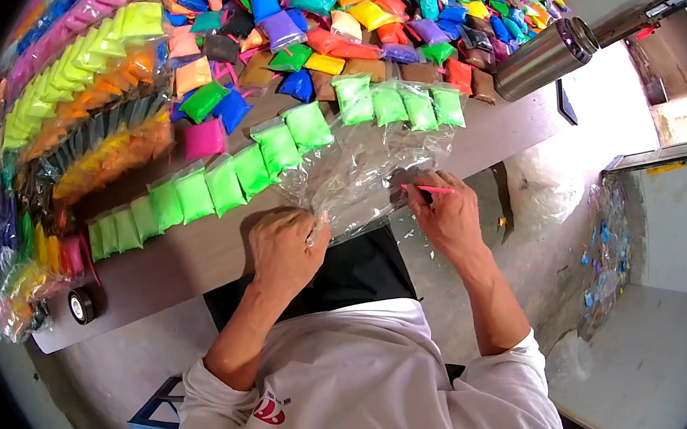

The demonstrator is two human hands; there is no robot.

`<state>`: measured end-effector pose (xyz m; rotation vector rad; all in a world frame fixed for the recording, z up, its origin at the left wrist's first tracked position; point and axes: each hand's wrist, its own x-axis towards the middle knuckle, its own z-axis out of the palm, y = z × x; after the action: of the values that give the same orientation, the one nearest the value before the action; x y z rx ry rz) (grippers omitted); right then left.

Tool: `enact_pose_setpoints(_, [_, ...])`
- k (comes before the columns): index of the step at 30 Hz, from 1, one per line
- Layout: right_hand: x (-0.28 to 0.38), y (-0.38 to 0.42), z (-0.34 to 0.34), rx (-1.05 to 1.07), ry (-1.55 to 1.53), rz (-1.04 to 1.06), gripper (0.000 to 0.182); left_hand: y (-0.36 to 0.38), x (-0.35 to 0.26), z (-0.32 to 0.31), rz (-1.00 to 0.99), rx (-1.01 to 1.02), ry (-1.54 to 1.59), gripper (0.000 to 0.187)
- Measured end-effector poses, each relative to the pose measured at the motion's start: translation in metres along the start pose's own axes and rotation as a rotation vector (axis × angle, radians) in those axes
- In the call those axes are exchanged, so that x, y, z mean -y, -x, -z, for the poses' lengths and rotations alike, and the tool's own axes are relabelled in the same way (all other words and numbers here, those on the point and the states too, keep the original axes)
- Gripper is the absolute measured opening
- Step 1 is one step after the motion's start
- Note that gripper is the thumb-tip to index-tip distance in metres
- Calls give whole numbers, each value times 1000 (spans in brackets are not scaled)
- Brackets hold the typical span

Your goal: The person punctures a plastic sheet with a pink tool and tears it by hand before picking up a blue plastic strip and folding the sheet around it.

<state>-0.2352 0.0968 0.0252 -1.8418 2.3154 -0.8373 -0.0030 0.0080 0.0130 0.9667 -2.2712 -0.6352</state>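
Observation:
My left hand (288, 246) is closed on the near edge of a clear plastic bag (356, 170) at the table's front edge. My right hand (446, 213) pinches a thin pink stick (430, 188) beside the bag's right side. Four light green packets (389, 104) lie along the bag's far edge. A row of more green packets (225, 185) runs down to the left on the table (207, 242), some close to my left hand.
Many colored packets (279, 28) are piled at the back. Rows of bagged packets (63, 93) stand at the left, near a tape roll (81, 305). A steel bottle (544, 60) and a dark phone-like object (566, 102) are at the right back.

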Motion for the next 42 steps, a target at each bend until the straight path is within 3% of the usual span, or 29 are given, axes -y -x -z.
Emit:
enact_pose_setpoints(5, [27, 4, -19, -110, -62, 144, 14, 0, 0, -2, -7, -3, -15, 35])
enact_pose_setpoints(8, [50, 6, -37, -2, -113, 237, 14, 0, 1, -2, -17, -11, -8, 35])
enact_pose_setpoints(14, [-6, -17, -19, -145, 130, -57, 16, 1, 1, -1, -1, 16, -52, 27])
enact_pose_setpoints(15, [0, -16, -19, -146, 132, -55, 16, 2, 2, -2, -7, 0, -46, 27])
enact_pose_setpoints(18, [37, -7, -26, -107, -4, 204, 11, 1, 2, -3, -6, -7, -47, 25])
enact_pose_setpoints(23, [2, -20, -19, -138, 119, 18, 13, 2, 2, 0, -21, 4, -52, 22])
enact_pose_setpoints(26, [21, 0, -30, -99, 48, 158, 13, 1, 1, -2, 0, 12, -45, 22])
enact_pose_setpoints(28, [29, 3, -27, -28, 31, 223, 12, 0, 0, -3, -7, -41, 15, 36])
enact_pose_setpoints(32, [-14, -19, -17, -197, 167, 8, 11, 1, 1, 0, -17, -16, 5, 35])
enact_pose_setpoints(34, [0, -11, -13, -162, 129, 131, 10, 1, 2, -1, -24, -5, -43, 26])
enact_pose_setpoints(37, [31, 1, -32, -72, 34, 308, 10, 3, 4, -5, 10, -8, -30, 27])
enact_pose_setpoints(40, [-8, -11, -29, -249, 54, 175, 13, 2, 2, 0, 6, 10, -22, 28])
enact_pose_setpoints(42, [-19, -22, -20, -241, 159, 63, 17, 1, 2, 1, 15, 17, -12, 29])
